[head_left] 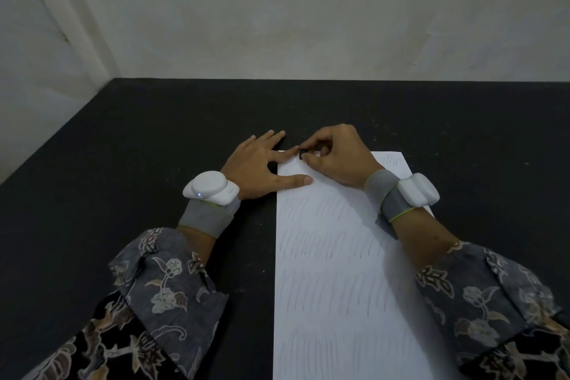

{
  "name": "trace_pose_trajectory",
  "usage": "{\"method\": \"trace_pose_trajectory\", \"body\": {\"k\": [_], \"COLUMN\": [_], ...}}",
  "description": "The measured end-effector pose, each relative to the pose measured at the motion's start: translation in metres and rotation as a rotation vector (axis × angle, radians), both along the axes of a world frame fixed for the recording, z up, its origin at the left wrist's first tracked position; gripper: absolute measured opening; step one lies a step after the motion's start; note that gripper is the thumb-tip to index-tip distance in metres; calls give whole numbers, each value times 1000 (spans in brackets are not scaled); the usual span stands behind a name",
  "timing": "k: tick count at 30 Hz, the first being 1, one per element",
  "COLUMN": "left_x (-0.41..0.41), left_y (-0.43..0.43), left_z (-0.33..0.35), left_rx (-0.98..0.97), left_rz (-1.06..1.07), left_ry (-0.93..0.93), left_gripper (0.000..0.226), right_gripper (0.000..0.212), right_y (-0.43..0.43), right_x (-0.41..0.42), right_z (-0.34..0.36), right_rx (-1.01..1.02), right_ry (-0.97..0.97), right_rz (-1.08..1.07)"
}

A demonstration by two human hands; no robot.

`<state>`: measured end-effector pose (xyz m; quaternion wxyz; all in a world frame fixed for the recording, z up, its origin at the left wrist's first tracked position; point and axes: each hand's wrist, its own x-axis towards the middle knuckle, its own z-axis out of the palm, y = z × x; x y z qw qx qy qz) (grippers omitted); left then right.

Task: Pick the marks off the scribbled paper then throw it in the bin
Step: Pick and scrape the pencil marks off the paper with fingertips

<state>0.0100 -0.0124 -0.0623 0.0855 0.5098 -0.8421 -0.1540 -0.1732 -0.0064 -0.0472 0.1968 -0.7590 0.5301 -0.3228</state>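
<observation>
Plain indoor room as I see it through the head camera, bare stained whitish wall [308, 9], dark black table [138, 139] pushed against it, no clear sign of home or office

The scene is dimly and evenly lit, with a cool grey cast. Soft shadows are cast under the hands onto the white scribbled sheet of paper [333, 256]. No glare is seen. Wide-angle bending is noticed along the matte black tabletop [123, 145] edges; patterned sleeves are slightly blurred.
</observation>
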Motion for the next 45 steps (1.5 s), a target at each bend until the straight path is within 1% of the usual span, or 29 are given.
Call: {"method": "trace_pose_trajectory", "body": {"k": [5, 8, 12, 16, 21, 24, 28, 32, 36, 40, 43, 45], "left_x": [0, 1, -1, 0, -1, 1, 0, 0, -1, 0, -1, -1], "left_y": [1, 1, 1, 1, 1, 1, 1, 1, 1, 1, 1, 0], "left_z": [-1, -1, 2, 0, 0, 1, 1, 1, 1, 0, 0, 0], "left_rx": [2, -3, 14, 2, 5, -1, 4, 14, 14, 4, 6, 7], "left_rz": [5, 4, -2, 5, 5, 7, 5, 3, 0, 5, 8, 7], "left_ry": [19, 4, -5, -4, -5, -7, -4, -16, -17, -10, -10, -20], "left_gripper": [89, 90, 92, 92, 90, 90, 91, 93, 94, 93, 91, 92], "right_gripper": [18, 17, 18, 15, 18, 16, 18, 16, 17, 17, 18, 18], "right_y": [0, 0, -2, -1, -2, -2, -4, -1, -3, -1, -2, 0], "right_x": [4, 0, 2, 0, 6, 4, 4, -1, 2, -1, 0, 1], "right_z": [-1, -1, -4, -2, -6, -4, -6, -2, -3, -2, -2, -1], "right_rx": [-42, 6, -16, 20, -20, 1, -17, 42, 10, 47, 24, 17], "right_ry": [11, -10, -26, -55, -38, -46, -48, -56, -68, -45, -36, -33], "right_rz": [-61, -24, -114, -52, -133, -82, -160, -54, -147, -69, -124, -117]}}
